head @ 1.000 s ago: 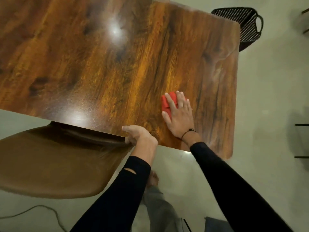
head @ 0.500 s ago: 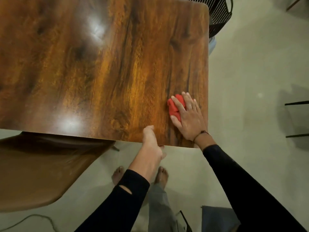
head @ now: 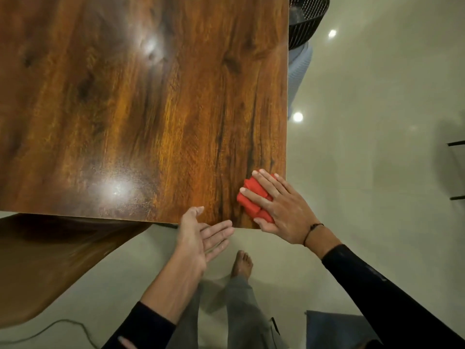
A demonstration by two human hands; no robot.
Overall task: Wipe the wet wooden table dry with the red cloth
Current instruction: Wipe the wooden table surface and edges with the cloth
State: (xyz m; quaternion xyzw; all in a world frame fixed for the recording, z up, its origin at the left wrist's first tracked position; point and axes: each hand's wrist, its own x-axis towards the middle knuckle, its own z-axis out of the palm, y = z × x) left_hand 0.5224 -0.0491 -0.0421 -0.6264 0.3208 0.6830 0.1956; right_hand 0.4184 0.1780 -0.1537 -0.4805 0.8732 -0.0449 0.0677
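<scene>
The glossy brown wooden table (head: 141,109) fills the upper left of the head view, with bright light glare on its surface. A folded red cloth (head: 251,199) lies at the table's near right corner. My right hand (head: 279,207) presses flat on the cloth with fingers spread, covering most of it. My left hand (head: 201,238) hovers palm-up and open just off the table's near edge, left of the cloth, holding nothing.
A brown wooden chair seat (head: 50,263) sticks out under the table's near left edge. A black mesh basket (head: 307,18) stands past the far right corner. My bare foot (head: 242,263) is on the pale floor, and a dark cable (head: 50,328) lies at bottom left.
My right hand has slid the red cloth rightward and nearer, to the table's near right corner. My left hand has let go of the table edge and opened palm-up.
</scene>
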